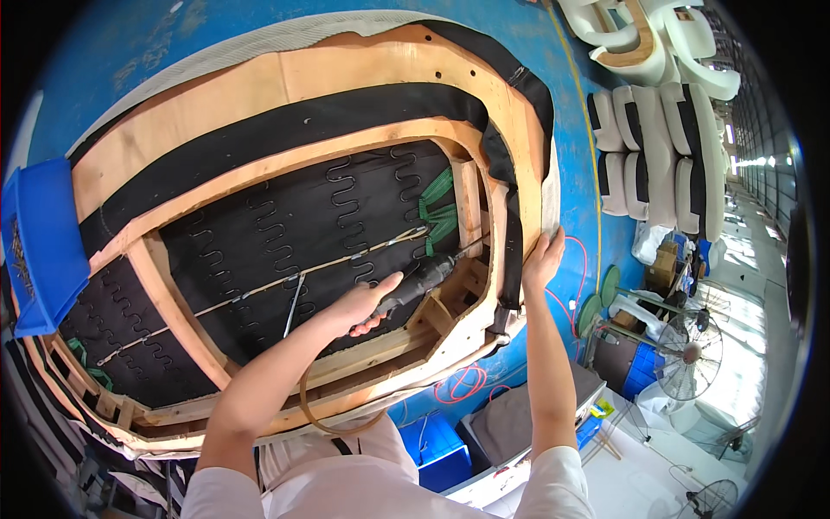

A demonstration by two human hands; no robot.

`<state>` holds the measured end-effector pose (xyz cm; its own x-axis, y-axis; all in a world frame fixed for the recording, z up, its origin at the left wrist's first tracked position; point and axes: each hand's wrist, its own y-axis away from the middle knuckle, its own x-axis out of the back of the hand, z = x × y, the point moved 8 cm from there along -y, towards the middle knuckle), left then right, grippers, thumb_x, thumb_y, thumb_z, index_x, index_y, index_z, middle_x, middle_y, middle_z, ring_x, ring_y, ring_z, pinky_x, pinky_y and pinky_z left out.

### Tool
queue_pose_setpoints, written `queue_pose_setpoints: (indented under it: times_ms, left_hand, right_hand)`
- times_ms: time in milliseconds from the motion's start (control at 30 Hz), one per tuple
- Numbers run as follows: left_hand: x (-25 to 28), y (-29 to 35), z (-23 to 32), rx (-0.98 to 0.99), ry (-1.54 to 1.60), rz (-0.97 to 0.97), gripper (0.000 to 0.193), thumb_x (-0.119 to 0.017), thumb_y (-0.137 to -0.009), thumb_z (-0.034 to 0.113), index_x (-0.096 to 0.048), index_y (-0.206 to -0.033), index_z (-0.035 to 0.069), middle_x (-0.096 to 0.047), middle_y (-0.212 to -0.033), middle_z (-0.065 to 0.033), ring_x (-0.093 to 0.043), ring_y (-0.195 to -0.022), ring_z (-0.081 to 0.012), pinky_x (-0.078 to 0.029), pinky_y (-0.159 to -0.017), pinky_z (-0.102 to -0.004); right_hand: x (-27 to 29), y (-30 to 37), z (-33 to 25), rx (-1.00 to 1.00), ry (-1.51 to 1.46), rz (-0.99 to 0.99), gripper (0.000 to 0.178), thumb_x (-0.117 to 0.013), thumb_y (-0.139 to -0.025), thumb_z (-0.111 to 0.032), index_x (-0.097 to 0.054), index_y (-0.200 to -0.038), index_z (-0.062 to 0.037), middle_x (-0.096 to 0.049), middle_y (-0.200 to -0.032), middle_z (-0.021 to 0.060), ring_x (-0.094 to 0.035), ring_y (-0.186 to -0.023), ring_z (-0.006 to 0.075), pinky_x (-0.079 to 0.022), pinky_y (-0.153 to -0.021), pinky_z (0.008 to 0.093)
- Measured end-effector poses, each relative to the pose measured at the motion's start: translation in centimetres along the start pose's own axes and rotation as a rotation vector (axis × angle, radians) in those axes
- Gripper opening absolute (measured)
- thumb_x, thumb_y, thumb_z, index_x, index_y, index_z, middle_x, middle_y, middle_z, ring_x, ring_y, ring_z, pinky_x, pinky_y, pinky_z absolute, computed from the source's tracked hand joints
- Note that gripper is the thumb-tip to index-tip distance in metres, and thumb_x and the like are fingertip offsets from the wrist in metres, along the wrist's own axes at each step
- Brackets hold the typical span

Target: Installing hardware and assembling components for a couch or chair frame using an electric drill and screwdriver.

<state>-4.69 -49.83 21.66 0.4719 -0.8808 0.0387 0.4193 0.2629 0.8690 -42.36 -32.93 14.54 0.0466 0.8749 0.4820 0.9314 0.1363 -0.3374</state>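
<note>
My left hand point(370, 304) is closed round the grip of a dark power drill point(419, 281). Its long bit reaches to the inner side of the right end of a wooden sofa frame point(233, 91). A tan hose point(309, 406) curves down from near that hand towards my body. My right hand point(543, 259) grips the frame's outer right edge, where pale fabric wraps it; some fingers are hidden. Black cloth strips point(320, 112) line the frame. Inside it, wavy springs point(343, 186) cross a black sheet, with green webbing point(438, 212) near the drill.
A blue bin point(47, 251) of small fasteners hangs on the frame's left end. Red hose point(462, 385) lies on the blue floor point(571, 190). Sofa cushions point(661, 156) and white seat shells point(666, 43) stand far right, above a standing fan point(692, 353). A blue crate point(437, 450) sits near me.
</note>
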Motion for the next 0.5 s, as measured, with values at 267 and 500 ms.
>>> queue_pose_setpoints:
  times_ms: [267, 500]
  left_hand:
    - [1.5, 7.1, -5.4, -0.248, 0.011, 0.407, 0.079, -0.044, -0.101, 0.075, -0.058, -0.068, 0.005, -0.052, -0.05, -0.0043, -0.05, -0.038, -0.0173, -0.037, -0.039, -0.0337]
    - [-9.9, 9.0, -2.4, -0.646, -0.689, 0.532, 0.049, -0.063, -0.101, 0.038, -0.052, -0.131, 0.001, -0.069, -0.099, -0.0279, -0.069, -0.096, -0.0451, -0.053, -0.078, -0.0536]
  right_hand:
    - [5.5, 14.4, -6.6, -0.25, -0.646, -0.489, 0.036, -0.057, -0.108, -0.021, -0.061, -0.135, 0.0029, -0.073, -0.115, 0.0138, -0.065, -0.112, 0.0227, -0.048, -0.103, 0.0354]
    - [0.8, 23.2, -16.6, -0.663, -1.206, -1.004, 0.07, -0.082, -0.085, -0.044, -0.056, -0.13, 0.0028, -0.067, -0.112, 0.0149, -0.069, -0.093, 0.0243, -0.059, -0.085, 0.0385]
